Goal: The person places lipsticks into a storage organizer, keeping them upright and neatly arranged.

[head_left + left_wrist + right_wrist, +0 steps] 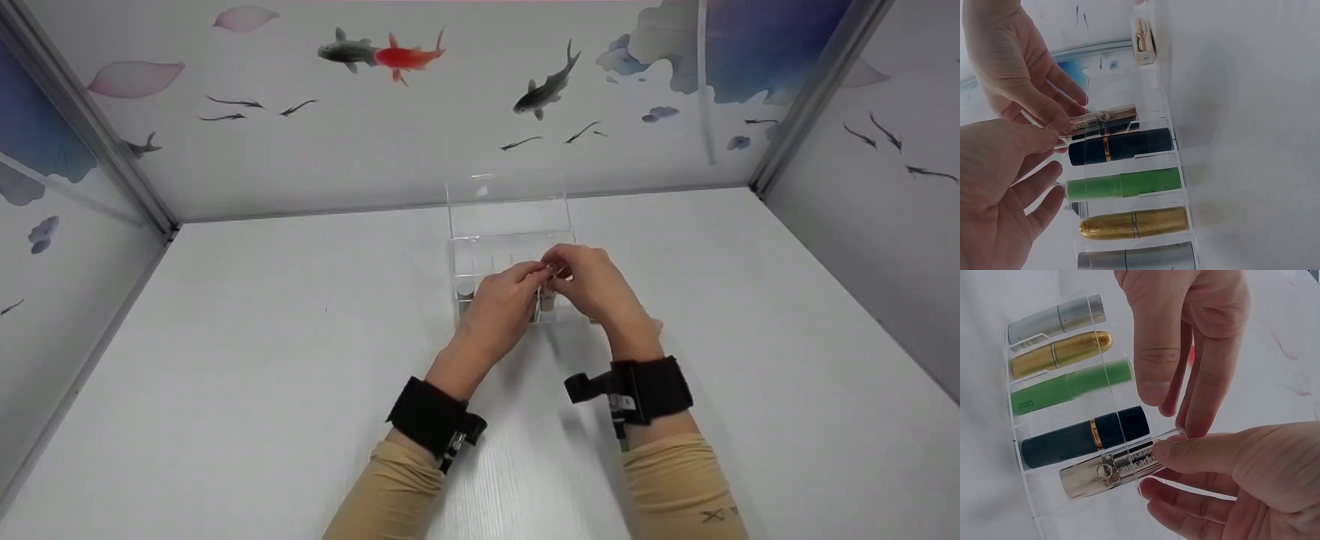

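Beige below, transparent at the upper end, with a metallic sheen: beige tube point(1086, 478). Located in a slot of the clear box point(487, 247), next to dark tube point(1067, 444), base set higher than the neighbouring bases. Pinched at the transparent end between thumb and fingers of right hand point(596, 289). At left hand point(499, 304): fingers bent, tips near the same end; grasping or released, cannot tell. Legible only in right wrist view: "avocado". Visible in left wrist view, not right: gold case point(1143, 42). Visible in head view: lid point(510, 199), raised behind. Smooth and cylindrical: green tube point(1050, 396), silver tube point(1047, 325). Bullet-shaped, crinkled: gold tube point(1072, 351).
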Demonstrator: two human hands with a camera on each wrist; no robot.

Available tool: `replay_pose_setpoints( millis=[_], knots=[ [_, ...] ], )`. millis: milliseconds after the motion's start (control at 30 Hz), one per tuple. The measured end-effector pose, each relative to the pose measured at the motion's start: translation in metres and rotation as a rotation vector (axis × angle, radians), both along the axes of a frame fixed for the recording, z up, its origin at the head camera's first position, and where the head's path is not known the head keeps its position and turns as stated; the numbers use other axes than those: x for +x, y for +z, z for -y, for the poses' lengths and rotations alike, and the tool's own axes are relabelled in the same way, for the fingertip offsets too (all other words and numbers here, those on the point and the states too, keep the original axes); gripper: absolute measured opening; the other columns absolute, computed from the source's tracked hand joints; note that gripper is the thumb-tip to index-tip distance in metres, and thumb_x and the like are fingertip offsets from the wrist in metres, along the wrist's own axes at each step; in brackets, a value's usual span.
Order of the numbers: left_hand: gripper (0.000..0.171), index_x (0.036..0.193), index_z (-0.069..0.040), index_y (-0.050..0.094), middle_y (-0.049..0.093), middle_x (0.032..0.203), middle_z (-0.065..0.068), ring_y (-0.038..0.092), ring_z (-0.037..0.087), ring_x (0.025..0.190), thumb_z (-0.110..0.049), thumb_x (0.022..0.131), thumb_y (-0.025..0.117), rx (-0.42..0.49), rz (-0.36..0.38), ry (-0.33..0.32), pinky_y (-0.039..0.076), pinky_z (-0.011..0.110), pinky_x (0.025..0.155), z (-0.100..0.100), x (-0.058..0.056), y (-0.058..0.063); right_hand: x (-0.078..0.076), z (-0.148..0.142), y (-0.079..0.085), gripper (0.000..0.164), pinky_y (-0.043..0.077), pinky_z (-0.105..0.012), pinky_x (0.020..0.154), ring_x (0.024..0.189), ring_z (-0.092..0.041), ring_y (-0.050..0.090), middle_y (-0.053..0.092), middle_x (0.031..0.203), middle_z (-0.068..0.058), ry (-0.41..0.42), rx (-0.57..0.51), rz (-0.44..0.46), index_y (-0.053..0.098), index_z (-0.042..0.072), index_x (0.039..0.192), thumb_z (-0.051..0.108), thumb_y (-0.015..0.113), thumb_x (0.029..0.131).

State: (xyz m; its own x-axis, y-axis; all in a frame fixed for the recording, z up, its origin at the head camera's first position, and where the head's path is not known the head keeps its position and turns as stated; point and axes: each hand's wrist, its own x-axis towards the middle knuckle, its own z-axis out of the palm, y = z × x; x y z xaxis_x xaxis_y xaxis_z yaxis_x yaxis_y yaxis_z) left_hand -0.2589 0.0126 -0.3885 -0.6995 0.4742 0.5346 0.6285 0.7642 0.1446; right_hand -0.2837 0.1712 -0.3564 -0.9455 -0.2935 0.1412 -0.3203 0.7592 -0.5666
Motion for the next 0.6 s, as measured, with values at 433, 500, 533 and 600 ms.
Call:
replay_pose_setpoints(
  millis=[433,500,533,600],
  knots=[
    [0.03,0.122,-0.016,0.061,0.059,0.124,-0.004,0.055,0.011,0.119,-0.013,0.093,0.058,-0.087,0.031,0.052,0.048,0.034,0.092,-0.0015,0.0024,-0.0015,0.0001,-0.0003,-0.0017,0.021,0.05,-0.042,0.084,0.097,-0.028,0.064,0.068,0.104,-0.013,-0.003,0.058,0.005,0.064,0.003,0.109,0.008,0.064,0.088],
    [0.029,0.122,-0.016,0.061,0.059,0.123,-0.004,0.054,0.011,0.12,-0.014,0.093,0.057,-0.098,0.039,0.055,0.048,0.034,0.092,-0.0014,0.0028,-0.001,0.0001,-0.0002,-0.0022,0.021,0.051,-0.042,0.084,0.096,-0.028,0.064,0.068,0.105,-0.013,0.001,0.064,-0.005,0.065,0.003,0.108,0.008,0.065,0.088],
    [0.029,0.122,-0.016,0.061,0.059,0.124,-0.004,0.053,0.011,0.12,-0.014,0.093,0.057,-0.103,0.042,0.054,0.047,0.034,0.092,-0.0015,0.003,-0.0009,0.0001,-0.0002,-0.0024,0.021,0.051,-0.042,0.084,0.096,-0.028,0.064,0.068,0.105,-0.013,0.002,0.068,-0.01,0.065,0.003,0.108,0.008,0.065,0.087],
    [0.029,0.122,-0.016,0.061,0.059,0.124,-0.004,0.052,0.012,0.121,-0.014,0.093,0.057,-0.107,0.048,0.053,0.047,0.034,0.092,-0.0017,0.0034,-0.0006,0.0,-0.0004,-0.0028,0.021,0.051,-0.042,0.084,0.096,-0.028,0.064,0.068,0.104,-0.013,0.004,0.073,-0.016,0.066,0.003,0.107,0.007,0.066,0.087]
  ],
)
